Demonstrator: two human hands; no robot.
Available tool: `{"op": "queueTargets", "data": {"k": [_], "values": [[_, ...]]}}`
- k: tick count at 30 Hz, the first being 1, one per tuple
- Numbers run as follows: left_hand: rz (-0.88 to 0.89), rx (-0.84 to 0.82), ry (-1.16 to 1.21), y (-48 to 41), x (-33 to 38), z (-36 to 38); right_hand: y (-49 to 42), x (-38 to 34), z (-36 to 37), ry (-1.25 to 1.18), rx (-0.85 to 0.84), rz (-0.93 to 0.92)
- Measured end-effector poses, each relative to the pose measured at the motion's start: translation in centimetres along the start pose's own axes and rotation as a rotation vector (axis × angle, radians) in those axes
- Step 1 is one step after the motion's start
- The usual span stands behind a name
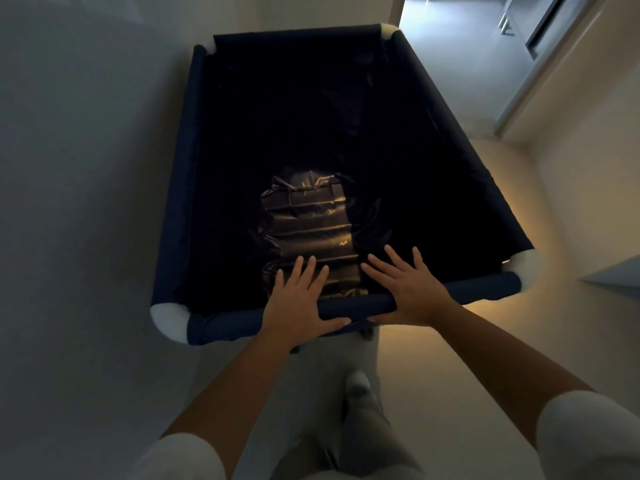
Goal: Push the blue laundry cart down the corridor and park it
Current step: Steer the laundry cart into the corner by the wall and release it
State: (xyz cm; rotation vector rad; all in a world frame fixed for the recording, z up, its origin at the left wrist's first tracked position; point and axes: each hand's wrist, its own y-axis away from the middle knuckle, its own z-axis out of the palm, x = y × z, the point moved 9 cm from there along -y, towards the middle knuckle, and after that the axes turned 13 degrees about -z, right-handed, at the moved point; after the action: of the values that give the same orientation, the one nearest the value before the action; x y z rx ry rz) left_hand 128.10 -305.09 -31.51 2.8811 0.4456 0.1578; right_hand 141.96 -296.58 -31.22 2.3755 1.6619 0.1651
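The blue laundry cart (485, 285) stands in the corridor, its left rim just beside the wall (86, 168). The left hand (301, 299) and right hand (405, 289) press flat on its near rail, fingers straight, gripping nothing. An uneven shove could slide the palms off or scrape the cart along that wall.

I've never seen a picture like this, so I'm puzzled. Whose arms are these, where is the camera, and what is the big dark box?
The camera sits on a person's head and looks down, so you see their own two arms. The big dark box is a blue laundry cart with cloth sides and white corners. The left hand and the right hand rest flat on its near rail, fingers straight and spread, pressing rather than gripping. At the bottom lies a dark shiny folded thing; I cannot tell what it is. A wall stands close on the left, and a doorway opens ahead on the right.
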Motion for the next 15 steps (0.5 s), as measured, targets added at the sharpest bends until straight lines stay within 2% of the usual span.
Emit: {"op": "queueTargets", "data": {"k": [15], "values": [[-0.047,-0.012,-0.05,-13.4,-2.4,-3.6,-10.2,9.3,-2.9,-0.043,0.017,-0.054]]}}
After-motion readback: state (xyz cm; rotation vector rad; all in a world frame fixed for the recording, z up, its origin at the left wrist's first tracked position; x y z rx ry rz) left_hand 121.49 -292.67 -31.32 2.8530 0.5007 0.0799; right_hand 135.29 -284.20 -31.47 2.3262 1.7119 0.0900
